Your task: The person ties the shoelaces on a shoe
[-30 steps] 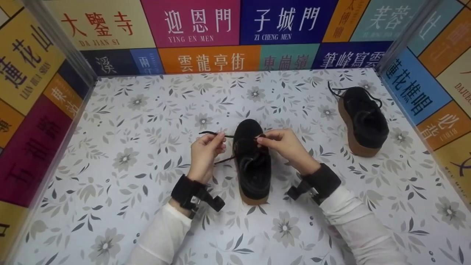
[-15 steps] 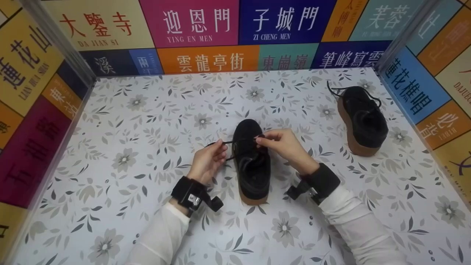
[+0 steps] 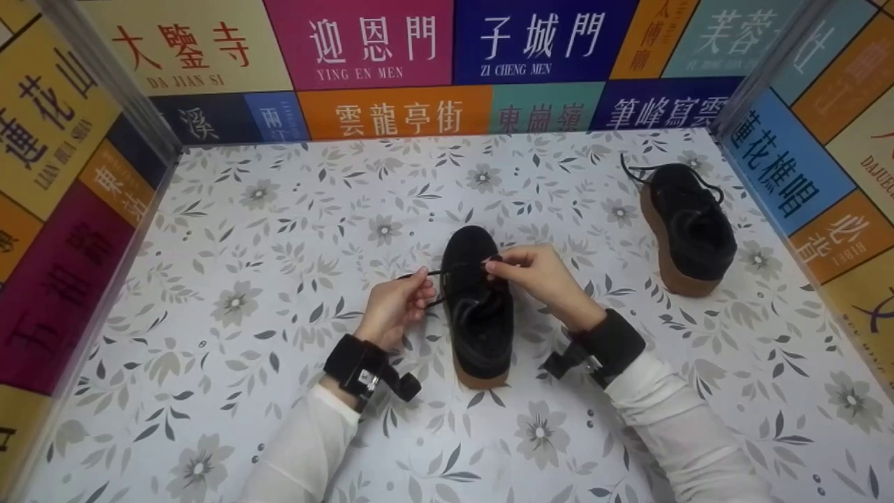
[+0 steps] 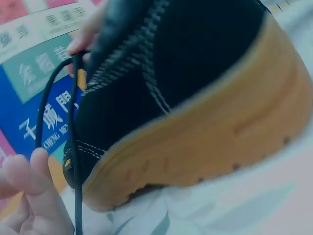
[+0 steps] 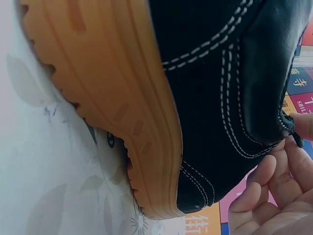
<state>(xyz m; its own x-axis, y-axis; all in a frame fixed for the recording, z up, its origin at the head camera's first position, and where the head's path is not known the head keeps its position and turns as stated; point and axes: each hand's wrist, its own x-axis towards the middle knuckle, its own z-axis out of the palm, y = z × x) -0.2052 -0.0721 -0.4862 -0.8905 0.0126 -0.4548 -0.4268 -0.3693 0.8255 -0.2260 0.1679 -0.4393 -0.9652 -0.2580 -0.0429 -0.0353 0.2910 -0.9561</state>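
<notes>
A black shoe (image 3: 468, 241) with a tan sole (image 4: 195, 147) stands upright, toe pointing away from me. Left of it, my left hand (image 3: 392, 309) pinches a black shoelace (image 4: 74, 122) between thumb and forefinger. From there the lace crosses over the front of the shoe to my right hand (image 3: 541, 272), whose thumb and forefinger pinch it at the right side near the eyelets. Up close in the right wrist view, those fingertips (image 5: 303, 127) meet at the lacing edge, other fingers loosely bent. Another stretch of lace shows under the left hand.
A second black shoe (image 3: 705, 244) with loose laces (image 3: 632, 171) stands at the back right. White flowered paper (image 3: 279, 391) covers the table. Panels with coloured lettering (image 3: 377, 42) wall in the back and both sides.
My left hand has come slightly nearer to me, drawing its lace from beside the toe to lower across the shoe. The right hand keeps its place, still pinching.
</notes>
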